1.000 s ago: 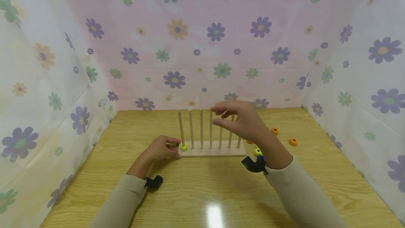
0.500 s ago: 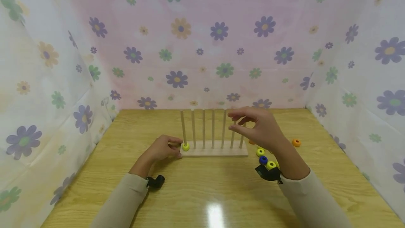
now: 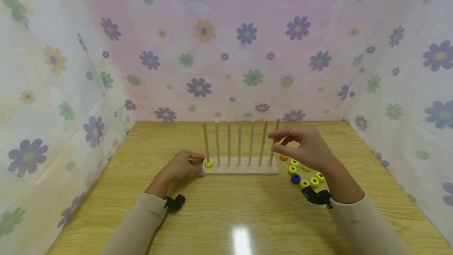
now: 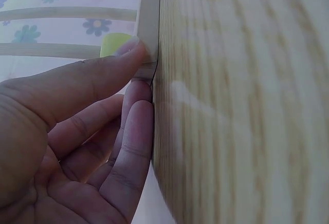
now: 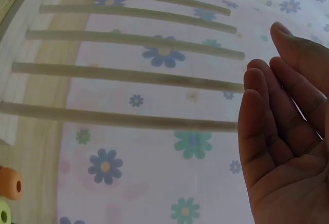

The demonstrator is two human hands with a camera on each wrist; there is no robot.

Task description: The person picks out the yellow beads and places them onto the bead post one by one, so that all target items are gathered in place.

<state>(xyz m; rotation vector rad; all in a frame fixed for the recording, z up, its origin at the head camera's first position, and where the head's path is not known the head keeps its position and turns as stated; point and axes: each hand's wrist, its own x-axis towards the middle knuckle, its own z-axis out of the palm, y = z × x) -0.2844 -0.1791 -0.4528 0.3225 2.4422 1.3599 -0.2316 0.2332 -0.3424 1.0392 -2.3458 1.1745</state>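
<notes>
A wooden peg stand with a row of several upright pegs stands on the table. One yellow bead sits at the foot of its leftmost peg. My left hand grips the left end of the base; in the left wrist view the thumb lies on the corner beside the bead and the fingers touch the end face. My right hand is at the upper part of the rightmost peg, fingers loosely bent and nothing held. That peg passes behind the fingertips in the head view.
Right of the stand lie several loose yellow beads, a blue bead and an orange bead, partly below my right wrist. Flowered cloth walls off the back and both sides of the wooden table.
My right hand has moved right along the peg tops, from the middle pegs to the rightmost one, uncovering more beads. The left hand stays at the base's end.
</notes>
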